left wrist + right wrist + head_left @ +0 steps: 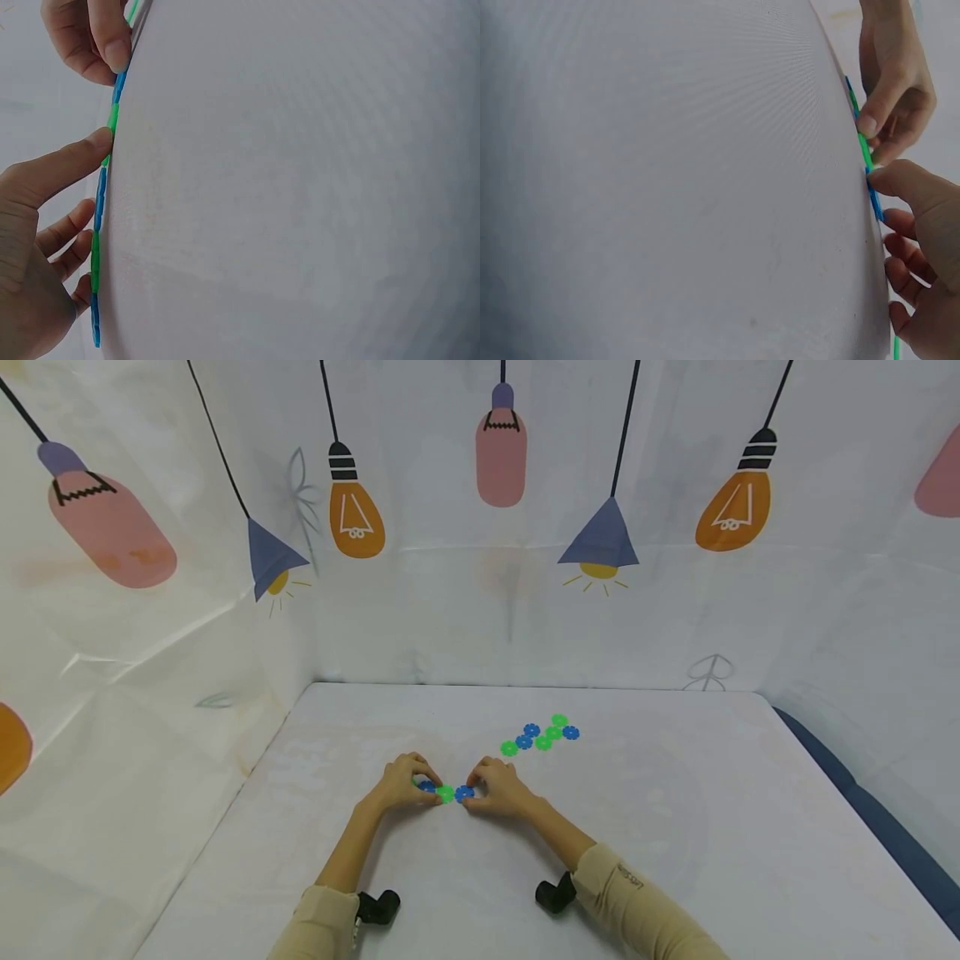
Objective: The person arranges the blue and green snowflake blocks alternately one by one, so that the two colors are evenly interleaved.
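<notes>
In the head view my left hand (405, 783) pinches a green flower-shaped disc (446, 794) between thumb and finger. That disc ends a flat row of alternating blue and green flower discs; a blue disc (427, 786) shows behind the fingers, and the row's far end is partly covered by the hand. Facing it, my right hand (501, 789) pinches a blue flower-shaped disc (464, 793), its edge right at the green one. The left wrist view catches the row edge-on, with a lower blue disc (96, 321) past the curled fingers.
Farther back on the white table (675, 818) lies a group of several flower discs, among them a green one (509, 748) and a blue one (571, 732). Behind the table's back edge hangs a white sheet (450, 610) printed with lamps.
</notes>
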A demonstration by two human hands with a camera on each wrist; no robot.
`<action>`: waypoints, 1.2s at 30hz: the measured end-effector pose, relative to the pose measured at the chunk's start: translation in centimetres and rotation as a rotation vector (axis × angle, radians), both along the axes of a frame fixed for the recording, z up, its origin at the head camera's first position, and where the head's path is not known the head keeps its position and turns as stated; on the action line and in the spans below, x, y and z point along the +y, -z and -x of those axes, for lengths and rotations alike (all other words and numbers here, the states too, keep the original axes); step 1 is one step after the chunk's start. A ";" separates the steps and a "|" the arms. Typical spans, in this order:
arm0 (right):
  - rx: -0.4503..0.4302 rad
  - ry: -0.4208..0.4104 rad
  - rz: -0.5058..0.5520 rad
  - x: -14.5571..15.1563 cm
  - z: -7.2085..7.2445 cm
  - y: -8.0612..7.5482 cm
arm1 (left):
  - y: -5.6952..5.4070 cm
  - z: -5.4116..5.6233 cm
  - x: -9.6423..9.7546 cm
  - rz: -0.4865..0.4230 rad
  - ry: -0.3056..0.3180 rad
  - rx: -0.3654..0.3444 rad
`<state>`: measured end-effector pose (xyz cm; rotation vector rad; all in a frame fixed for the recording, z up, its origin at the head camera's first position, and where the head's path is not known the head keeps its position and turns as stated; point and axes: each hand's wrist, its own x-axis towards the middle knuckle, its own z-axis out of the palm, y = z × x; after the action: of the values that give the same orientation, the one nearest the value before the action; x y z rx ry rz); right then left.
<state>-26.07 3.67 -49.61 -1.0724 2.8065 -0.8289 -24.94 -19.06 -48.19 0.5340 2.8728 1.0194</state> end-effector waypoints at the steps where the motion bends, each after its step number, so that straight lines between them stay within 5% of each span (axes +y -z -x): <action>1: 0.001 0.001 0.006 0.0 0.0 0.0 | 0.0 0.0 0.0 0.002 0.000 0.000; 17: -0.089 0.043 0.143 1.2 -0.2 -0.4 | 0.2 0.0 0.0 0.000 -0.006 -0.006; 29: -0.085 0.259 0.175 5.1 3.4 -1.2 | -0.4 -0.3 -0.1 -0.008 -0.003 -0.006; 36: -0.080 0.293 0.065 6.4 5.2 -1.1 | 0.0 -0.1 -0.1 0.005 -0.001 0.002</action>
<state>-31.30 10.03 -48.55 -0.6238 2.9274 -0.9661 -24.84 -19.17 -48.15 0.5338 2.8770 1.0129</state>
